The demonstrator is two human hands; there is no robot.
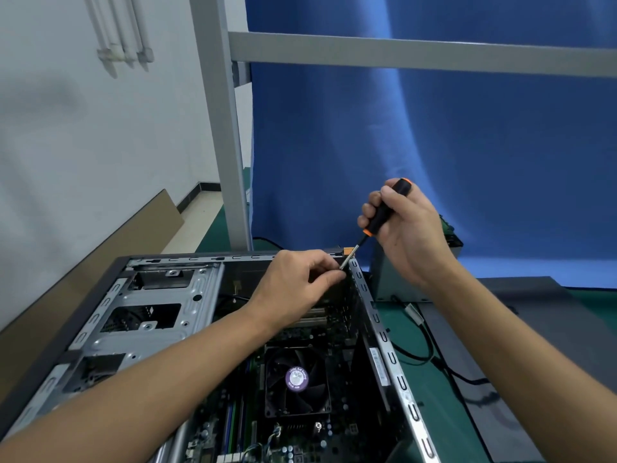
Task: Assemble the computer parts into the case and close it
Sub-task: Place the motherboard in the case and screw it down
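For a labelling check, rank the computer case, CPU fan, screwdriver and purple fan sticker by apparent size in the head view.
1. computer case
2. CPU fan
3. screwdriver: longer than the fan but slimmer and partly hidden, so these two are unsure
4. purple sticker

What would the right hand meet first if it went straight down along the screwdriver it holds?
Probably the fingertips of the left hand, pinched at the screwdriver tip by the case corner; depth unclear.
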